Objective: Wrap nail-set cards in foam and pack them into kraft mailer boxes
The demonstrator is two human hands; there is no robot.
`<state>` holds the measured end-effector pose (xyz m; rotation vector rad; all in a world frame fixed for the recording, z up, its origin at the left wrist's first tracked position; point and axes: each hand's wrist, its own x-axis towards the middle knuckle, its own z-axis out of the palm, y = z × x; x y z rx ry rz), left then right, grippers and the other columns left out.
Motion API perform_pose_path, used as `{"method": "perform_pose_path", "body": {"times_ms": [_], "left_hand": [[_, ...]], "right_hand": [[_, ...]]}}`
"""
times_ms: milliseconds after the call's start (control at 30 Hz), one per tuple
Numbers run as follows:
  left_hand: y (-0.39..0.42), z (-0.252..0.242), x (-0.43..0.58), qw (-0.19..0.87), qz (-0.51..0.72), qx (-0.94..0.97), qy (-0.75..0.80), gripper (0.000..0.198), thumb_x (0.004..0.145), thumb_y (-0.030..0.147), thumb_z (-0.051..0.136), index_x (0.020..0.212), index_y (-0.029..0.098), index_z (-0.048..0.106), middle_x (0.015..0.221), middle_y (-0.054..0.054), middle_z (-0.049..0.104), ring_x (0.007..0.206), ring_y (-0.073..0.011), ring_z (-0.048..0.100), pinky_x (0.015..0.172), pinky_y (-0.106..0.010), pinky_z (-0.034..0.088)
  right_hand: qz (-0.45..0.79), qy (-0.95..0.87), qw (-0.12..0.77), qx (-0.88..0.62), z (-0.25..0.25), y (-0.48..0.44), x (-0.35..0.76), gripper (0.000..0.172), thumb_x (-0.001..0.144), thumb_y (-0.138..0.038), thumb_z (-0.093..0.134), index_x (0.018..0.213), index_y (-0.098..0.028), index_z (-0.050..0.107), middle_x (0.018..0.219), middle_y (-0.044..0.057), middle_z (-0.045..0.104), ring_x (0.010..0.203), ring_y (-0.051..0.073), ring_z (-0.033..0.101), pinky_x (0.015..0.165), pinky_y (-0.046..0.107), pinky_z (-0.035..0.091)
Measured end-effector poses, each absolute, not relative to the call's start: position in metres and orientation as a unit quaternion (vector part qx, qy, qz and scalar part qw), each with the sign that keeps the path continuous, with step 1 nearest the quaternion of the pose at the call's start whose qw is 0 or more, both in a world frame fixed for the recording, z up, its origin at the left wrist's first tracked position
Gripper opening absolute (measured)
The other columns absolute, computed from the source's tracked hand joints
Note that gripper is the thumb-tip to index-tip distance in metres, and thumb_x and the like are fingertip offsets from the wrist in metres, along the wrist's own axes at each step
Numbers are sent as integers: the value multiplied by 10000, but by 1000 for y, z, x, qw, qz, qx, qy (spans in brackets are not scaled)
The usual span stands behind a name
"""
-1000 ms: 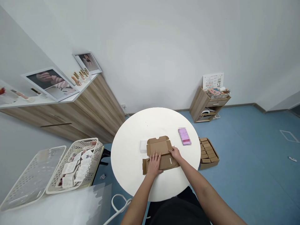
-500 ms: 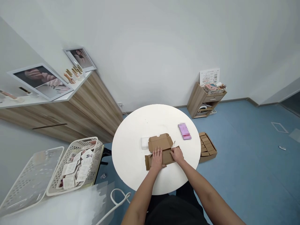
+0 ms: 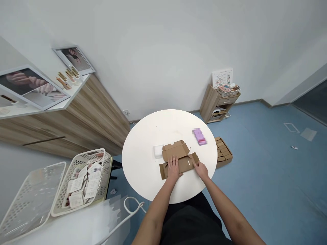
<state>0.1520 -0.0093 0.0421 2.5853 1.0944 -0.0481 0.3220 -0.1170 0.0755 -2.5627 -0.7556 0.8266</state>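
A brown cardboard box, partly unfolded, lies on the white round table; its lid panel points away from me. My left hand rests flat on the box, fingers stretched out and thumb to the right. At the box's right end, my right hand has its fingers closed around the near corner. A small white strip shows on the cardboard between the hands. Touching or just beside the lid's left edge is a white rectangular item, pale against the tabletop.
A blurred purple item lies at the table's right side. Below, a carton of small brown boxes stands on the floor. To the left are a white basket of cards and a wooden cabinet. A small shelf unit stands by the wall.
My right hand has moved from the box's middle crease to its right near corner, uncovering the white strip. My left hand stays flat on the cardboard. The view has shifted slightly.
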Motion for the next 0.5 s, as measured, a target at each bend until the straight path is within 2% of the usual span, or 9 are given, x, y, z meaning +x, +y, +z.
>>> {"method": "perform_pose_path", "body": {"times_ms": [100, 267, 500], "left_hand": [[-7, 43, 152, 169, -23, 910, 379, 1267, 591, 464, 805, 1530, 157, 11, 1590, -221, 130, 1458, -420, 87, 1162, -602, 138], [-5, 47, 150, 166, -32, 913, 372, 1258, 570, 445, 820, 1525, 130, 64, 1590, -221, 125, 1464, -399, 81, 1177, -559, 141], [7, 49, 142, 211, -63, 915, 338, 1150, 645, 559, 733, 1520, 154, 106, 1592, -206, 139, 1465, -385, 107, 1159, -555, 180]], "right_hand": [[271, -280, 174, -904, 78, -115, 317, 97, 852, -315, 512, 902, -233, 522, 879, 53, 656, 820, 225, 614, 610, 278, 343], [251, -326, 188, -892, 86, -101, 308, 270, 799, -116, 483, 1041, -234, 462, 871, 20, 635, 791, 196, 602, 594, 256, 321], [213, -406, 161, -874, 84, -86, 293, 303, 815, -29, 443, 1052, -212, 491, 840, 25, 636, 779, 187, 600, 628, 263, 307]]}}
